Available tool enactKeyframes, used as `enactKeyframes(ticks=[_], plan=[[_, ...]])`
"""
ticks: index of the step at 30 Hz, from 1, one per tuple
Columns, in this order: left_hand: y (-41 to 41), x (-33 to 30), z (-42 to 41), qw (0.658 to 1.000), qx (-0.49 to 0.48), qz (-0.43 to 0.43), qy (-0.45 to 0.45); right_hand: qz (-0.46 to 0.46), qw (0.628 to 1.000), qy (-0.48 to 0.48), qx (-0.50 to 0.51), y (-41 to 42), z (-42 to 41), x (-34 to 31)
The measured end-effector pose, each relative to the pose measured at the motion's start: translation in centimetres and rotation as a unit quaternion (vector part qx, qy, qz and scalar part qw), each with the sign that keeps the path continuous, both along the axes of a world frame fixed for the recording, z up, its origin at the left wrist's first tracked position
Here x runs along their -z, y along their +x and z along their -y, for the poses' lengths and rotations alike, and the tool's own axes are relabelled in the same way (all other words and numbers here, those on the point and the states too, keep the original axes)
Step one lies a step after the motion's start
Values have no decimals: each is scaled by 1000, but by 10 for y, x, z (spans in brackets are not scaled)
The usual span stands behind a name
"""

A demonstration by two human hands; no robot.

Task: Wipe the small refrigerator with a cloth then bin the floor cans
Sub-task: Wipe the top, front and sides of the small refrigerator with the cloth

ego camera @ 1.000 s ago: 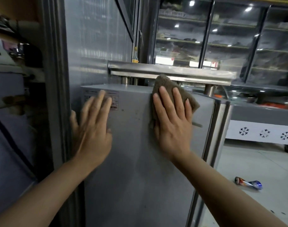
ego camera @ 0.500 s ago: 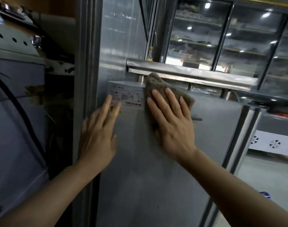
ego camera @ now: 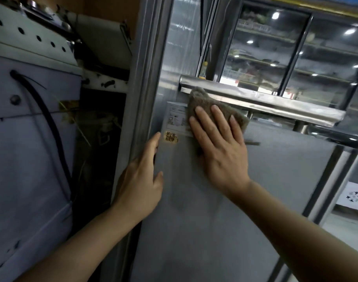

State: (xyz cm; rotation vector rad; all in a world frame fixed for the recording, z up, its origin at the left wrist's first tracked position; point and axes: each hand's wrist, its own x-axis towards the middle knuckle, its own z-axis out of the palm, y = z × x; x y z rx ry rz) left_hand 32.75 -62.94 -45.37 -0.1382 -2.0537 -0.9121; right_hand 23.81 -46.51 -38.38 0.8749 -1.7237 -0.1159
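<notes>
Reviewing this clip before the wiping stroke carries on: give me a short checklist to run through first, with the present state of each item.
1. Cloth under the right hand, fingers flat on it: ok.
2. Cloth against the small refrigerator side panel: ok.
3. Left hand braced at the panel's left edge, fingers straight: ok.
4. Room upward: not ok, the cloth's top edge already overlaps the steel shelf.
5. White label safe from rubbing: cannot tell, the cloth covers its right end.
6. Floor cans located for the binning step: cannot tell, none in view.
</notes>
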Motion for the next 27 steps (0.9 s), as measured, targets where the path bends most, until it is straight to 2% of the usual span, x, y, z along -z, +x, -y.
enactKeyframes(ticks=[2,7,10,14,17,22,27], plan=[[-1,2,0,1000,5,-4,17,3,1000,14,-14,0,8,15],[6,16,0,999,-9,24,31,0,974,228,-11,7,-2,63],[11,19,4,999,-15,18,26,7,976,218,-5,9,0,45],[12,16,8,998,-29,-13,57,2,997,80,-14,13,34,-6],[11,19,5,996,-58,-37,61,-6,999,44,-30,14,56,-11],[17,30,5,994,-93,-50,42,0,991,110,-72,9,49,45],[30,47,9,995,-95,-22,20,17,969,244,-35,11,34,114]])
